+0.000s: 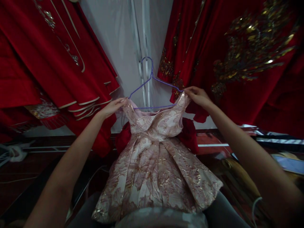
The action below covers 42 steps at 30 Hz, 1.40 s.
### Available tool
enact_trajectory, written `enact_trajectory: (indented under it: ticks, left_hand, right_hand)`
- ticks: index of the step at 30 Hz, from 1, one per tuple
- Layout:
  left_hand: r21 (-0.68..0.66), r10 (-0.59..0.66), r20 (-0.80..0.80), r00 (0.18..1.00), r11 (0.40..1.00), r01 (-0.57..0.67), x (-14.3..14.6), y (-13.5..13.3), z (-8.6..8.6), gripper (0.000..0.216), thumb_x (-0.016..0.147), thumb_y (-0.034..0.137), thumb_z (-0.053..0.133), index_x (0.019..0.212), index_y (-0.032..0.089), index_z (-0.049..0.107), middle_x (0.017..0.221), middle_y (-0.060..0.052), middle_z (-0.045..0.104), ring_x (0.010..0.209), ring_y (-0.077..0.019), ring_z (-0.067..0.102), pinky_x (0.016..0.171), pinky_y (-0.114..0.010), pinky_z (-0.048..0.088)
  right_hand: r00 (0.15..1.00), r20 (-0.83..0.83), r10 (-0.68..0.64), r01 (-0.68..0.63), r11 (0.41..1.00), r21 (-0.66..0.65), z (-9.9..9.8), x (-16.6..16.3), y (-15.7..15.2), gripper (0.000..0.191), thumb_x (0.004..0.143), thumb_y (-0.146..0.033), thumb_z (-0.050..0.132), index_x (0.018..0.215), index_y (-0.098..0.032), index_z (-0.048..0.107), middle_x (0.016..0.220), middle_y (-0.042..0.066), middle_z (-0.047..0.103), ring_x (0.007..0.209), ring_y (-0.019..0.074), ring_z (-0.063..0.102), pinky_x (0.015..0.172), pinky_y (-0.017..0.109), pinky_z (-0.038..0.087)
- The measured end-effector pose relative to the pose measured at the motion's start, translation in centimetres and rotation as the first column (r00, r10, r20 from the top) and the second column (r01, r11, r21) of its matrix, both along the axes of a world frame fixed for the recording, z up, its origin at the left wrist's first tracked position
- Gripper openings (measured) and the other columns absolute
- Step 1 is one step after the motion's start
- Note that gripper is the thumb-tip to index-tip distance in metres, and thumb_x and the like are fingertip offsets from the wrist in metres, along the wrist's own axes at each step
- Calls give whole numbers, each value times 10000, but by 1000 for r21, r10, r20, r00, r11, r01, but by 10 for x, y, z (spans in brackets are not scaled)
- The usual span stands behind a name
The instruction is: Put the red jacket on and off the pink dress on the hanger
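A pale pink and gold brocade dress (156, 164) hangs from a purple wire hanger (163, 81) in front of me, its pleated skirt spread toward my lap. My left hand (115, 107) pinches the dress's left shoulder strap near the hanger's end. On the other side, my right hand (197, 95) pinches the right strap by the opposite hanger end. The hanger's hook reaches up to a pale metal upright (143, 41); whether it is hooked on there I cannot tell. Dark red cloth (188, 134) shows behind the dress's waist.
Red garments with pale trim (78, 57) hang on the left, and red garments with gold sequins (247, 47) hang on the right. Behind is a pale wall (109, 34). A phone-like object (291, 164) lies at the right edge. A white rail (52, 148) runs low on the left.
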<state>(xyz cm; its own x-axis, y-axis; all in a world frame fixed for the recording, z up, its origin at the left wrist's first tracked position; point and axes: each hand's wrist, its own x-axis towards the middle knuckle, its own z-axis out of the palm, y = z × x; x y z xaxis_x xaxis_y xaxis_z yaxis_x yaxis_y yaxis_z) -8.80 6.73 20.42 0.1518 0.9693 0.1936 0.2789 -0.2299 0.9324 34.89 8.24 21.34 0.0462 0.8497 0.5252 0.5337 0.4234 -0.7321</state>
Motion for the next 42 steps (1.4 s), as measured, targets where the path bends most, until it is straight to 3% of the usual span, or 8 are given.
enact_trajectory:
  ticks: [5,10,15,18,24,29,34,42]
  left_hand:
    - [244,288,32,957,926,-287,0,12,-6,524,623,585,689,923,157,724,901,-59,713,855,-183,622,754,-265,492]
    - [166,436,-56,898,891,-422,-23,12,-15,413,650,497,676,801,116,723,666,-35,676,641,-142,580,597,-225,448]
    - [-130,55,-484,873,982,-134,-25,-6,-20,236,604,375,701,519,158,672,406,19,506,422,-103,432,457,-209,327]
    - [-85,-107,-530,841,994,73,4,-17,-17,210,633,389,678,587,186,701,509,7,593,519,-134,517,525,-218,386]
    - [445,-2,-675,738,796,410,89,-12,-15,232,797,366,554,787,208,724,1326,-57,539,1210,-246,461,1034,-430,337]
    - [457,46,-756,653,751,477,124,-5,-34,254,837,349,518,775,196,711,1468,-46,371,1320,-264,340,1097,-508,229]
    - [462,73,-765,640,754,467,131,-27,-40,258,850,377,514,785,226,714,1480,-10,352,1289,-258,363,1071,-505,243]
    - [477,92,-776,624,733,486,120,-54,-27,296,867,414,491,787,226,705,1494,12,327,1279,-264,347,1059,-508,225]
  right_hand:
    - [976,-215,-15,19,1000,13,-11,2,0,310,769,-424,619,921,-162,680,920,91,690,822,192,627,710,313,493]
    - [918,-356,-174,119,978,-171,-49,16,-6,276,689,-411,699,784,-153,679,737,81,677,633,181,610,594,326,494]
    - [990,-111,-86,36,918,-394,-76,20,-30,300,664,-432,712,744,-143,697,642,55,652,542,145,553,527,281,442]
    - [995,-43,95,-104,909,-403,-73,9,-43,328,698,-463,679,775,-145,697,712,65,675,588,141,571,555,268,442]
    - [977,170,133,-121,989,-80,-35,-23,-55,296,807,-465,571,838,-193,683,803,73,690,742,199,628,672,323,483]
    - [970,236,-57,-15,956,293,-20,-12,-37,198,833,-369,543,871,-216,662,1188,90,620,1178,270,522,1003,454,387]
    - [942,315,-115,78,989,127,-45,29,-18,125,783,-322,593,787,-220,665,1321,81,539,1320,303,381,1108,534,218]
    - [989,57,-137,130,984,123,-59,48,-25,201,781,-382,583,861,-219,667,1238,95,603,1141,282,569,1016,450,407]
